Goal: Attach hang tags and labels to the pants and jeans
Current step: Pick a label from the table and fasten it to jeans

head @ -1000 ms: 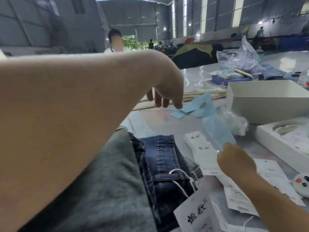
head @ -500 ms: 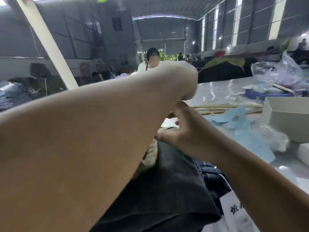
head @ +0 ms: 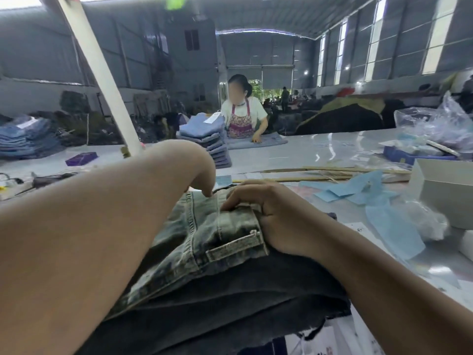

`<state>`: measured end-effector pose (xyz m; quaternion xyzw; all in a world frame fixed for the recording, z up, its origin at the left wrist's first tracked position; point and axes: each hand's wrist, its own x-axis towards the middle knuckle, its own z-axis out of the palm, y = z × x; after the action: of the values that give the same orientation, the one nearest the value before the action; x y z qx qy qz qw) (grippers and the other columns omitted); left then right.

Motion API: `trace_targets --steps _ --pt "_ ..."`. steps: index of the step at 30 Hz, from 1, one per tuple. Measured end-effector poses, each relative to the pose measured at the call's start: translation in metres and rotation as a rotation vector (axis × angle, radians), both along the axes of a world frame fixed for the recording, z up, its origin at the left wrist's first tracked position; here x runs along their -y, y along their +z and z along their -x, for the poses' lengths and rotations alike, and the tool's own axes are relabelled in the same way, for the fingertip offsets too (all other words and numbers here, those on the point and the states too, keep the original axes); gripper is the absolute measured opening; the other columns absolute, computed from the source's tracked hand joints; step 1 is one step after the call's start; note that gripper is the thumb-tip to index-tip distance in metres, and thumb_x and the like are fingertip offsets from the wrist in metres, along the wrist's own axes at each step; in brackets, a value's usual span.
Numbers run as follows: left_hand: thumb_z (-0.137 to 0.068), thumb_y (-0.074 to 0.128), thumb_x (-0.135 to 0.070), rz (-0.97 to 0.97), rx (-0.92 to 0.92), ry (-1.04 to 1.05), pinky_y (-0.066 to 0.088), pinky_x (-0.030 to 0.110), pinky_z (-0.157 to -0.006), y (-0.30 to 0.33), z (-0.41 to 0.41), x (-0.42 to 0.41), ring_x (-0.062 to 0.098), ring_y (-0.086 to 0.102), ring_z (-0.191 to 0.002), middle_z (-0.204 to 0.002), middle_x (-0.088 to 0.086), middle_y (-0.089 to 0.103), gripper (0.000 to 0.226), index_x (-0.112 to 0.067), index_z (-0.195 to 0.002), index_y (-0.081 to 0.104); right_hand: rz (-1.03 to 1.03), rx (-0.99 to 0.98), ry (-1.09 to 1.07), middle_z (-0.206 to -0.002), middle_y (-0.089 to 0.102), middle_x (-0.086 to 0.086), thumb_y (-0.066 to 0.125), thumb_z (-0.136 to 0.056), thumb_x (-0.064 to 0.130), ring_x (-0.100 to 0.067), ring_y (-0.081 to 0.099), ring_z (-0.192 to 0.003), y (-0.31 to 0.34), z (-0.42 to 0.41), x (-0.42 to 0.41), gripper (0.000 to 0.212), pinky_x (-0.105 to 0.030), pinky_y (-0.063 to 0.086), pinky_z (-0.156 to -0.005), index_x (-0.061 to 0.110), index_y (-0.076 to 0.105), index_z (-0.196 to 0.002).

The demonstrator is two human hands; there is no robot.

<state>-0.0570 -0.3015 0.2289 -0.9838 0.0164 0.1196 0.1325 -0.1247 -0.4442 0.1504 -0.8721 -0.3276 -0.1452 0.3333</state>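
Head view is showing the left hand [head: 202, 175] now coming down from mid-air, fingers bent, tips touching the grey-green jeans [head: 204, 242] just below it, holding nothing. Right hand [head: 266, 216], lately reaching toward paper tags, is now gripping the folded waistband beside the belt loop [head: 233, 245], likely readying a tagging spot; blue tissue [head: 384, 208] is lying off to its right.
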Motion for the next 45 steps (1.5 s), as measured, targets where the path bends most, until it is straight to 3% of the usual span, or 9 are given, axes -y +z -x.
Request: trace_targets --steps 5,10,13,17,20,23,27,38,45 --pt "-0.090 0.067 -0.040 0.465 -0.084 -0.076 0.052 0.034 -0.084 -0.011 -0.004 -0.035 0.018 0.063 -0.096 -0.111 0.003 0.065 0.041 -0.016 -0.123 0.061 -0.026 0.017 -0.063 -0.109 0.060 0.009 0.070 -0.086 0.010 -0.008 0.055 -0.104 0.001 0.004 0.002 0.026 -0.025 0.046 -0.089 0.028 0.075 -0.104" --pt "-0.048 0.079 -0.071 0.684 -0.224 -0.089 0.024 0.041 -0.119 -0.032 -0.012 -0.070 0.017 0.033 -0.142 -0.153 -0.004 0.037 0.120 -0.026 -0.150 0.034 0.238 0.025 -0.543 -0.122 0.049 0.001 0.052 -0.091 0.050 -0.023 0.044 -0.118 0.004 0.018 0.000 0.045 -0.041 0.040 -0.098 0.029 0.053 -0.131" --pt "-0.040 0.068 -0.083 0.675 -0.215 -0.166 0.027 0.040 -0.118 -0.047 -0.017 -0.073 0.011 0.041 -0.133 -0.143 -0.011 0.048 0.112 -0.028 -0.136 0.053 0.400 -0.075 -0.727 -0.128 0.047 -0.005 0.036 -0.089 0.066 -0.027 0.039 -0.123 0.008 0.029 -0.004 0.059 -0.044 0.034 -0.097 0.026 0.046 -0.132" --pt "-0.037 0.065 -0.089 0.642 -0.052 -0.238 0.046 0.033 -0.086 -0.051 -0.025 -0.077 0.012 0.060 -0.087 -0.086 -0.011 0.068 0.078 -0.026 -0.082 0.070 0.419 -0.168 -0.787 -0.126 0.043 -0.009 0.034 -0.087 0.073 -0.031 0.046 -0.116 0.011 0.034 -0.007 0.064 -0.041 0.037 -0.084 0.025 0.041 -0.129" --pt "-0.031 0.074 -0.085 0.694 -0.006 -0.219 0.055 0.030 -0.081 -0.047 -0.027 -0.081 0.009 0.069 -0.082 -0.079 -0.013 0.074 0.081 -0.026 -0.087 0.074 0.391 -0.219 -0.788 -0.140 0.035 -0.012 0.035 -0.086 0.076 -0.032 0.040 -0.126 0.013 0.030 -0.007 0.081 -0.044 0.039 -0.092 0.026 0.017 -0.147" --pt "-0.024 0.079 -0.084 0.692 -0.039 -0.173 0.054 0.029 -0.084 -0.042 -0.026 -0.085 0.008 0.069 -0.091 -0.094 -0.015 0.075 0.094 -0.025 -0.097 0.074 0.395 -0.258 -0.751 -0.152 0.026 -0.013 0.034 -0.087 0.076 -0.033 0.030 -0.137 0.012 0.022 -0.007 0.089 -0.046 0.032 -0.105 0.028 0.000 -0.153" --pt "-0.021 0.072 -0.089 0.581 -0.098 -0.153 0.032 0.038 -0.115 -0.041 -0.027 -0.081 0.014 0.044 -0.131 -0.146 -0.010 0.047 0.140 -0.027 -0.144 0.047 0.208 -0.215 -0.636 -0.152 0.034 -0.003 0.048 -0.088 0.064 -0.024 0.030 -0.139 0.010 0.015 -0.002 0.080 -0.040 0.028 -0.109 0.028 0.019 -0.153" --pt "-0.041 0.083 -0.072 0.554 -0.325 -0.073 0.033 0.020 -0.098 -0.040 -0.034 -0.069 0.008 0.043 -0.120 -0.154 -0.005 0.033 0.124 -0.027 -0.147 0.039 -0.252 -0.074 -0.409 -0.121 0.060 0.013 0.078 -0.078 0.037 -0.004 0.057 -0.105 -0.009 0.005 0.018 0.060 -0.031 0.048 -0.093 0.039 0.048 -0.131" --pt "-0.040 0.067 -0.084 0.617 -0.152 -0.233 0.024 0.037 -0.119 -0.047 -0.037 -0.070 0.010 0.040 -0.136 -0.150 -0.015 0.041 0.123 -0.038 -0.150 0.034 -0.285 0.015 -0.282 -0.106 0.063 0.021 0.074 -0.082 0.010 0.008 0.059 -0.102 -0.008 -0.009 0.016 0.053 -0.005 0.044 -0.080 0.042 0.054 -0.119"
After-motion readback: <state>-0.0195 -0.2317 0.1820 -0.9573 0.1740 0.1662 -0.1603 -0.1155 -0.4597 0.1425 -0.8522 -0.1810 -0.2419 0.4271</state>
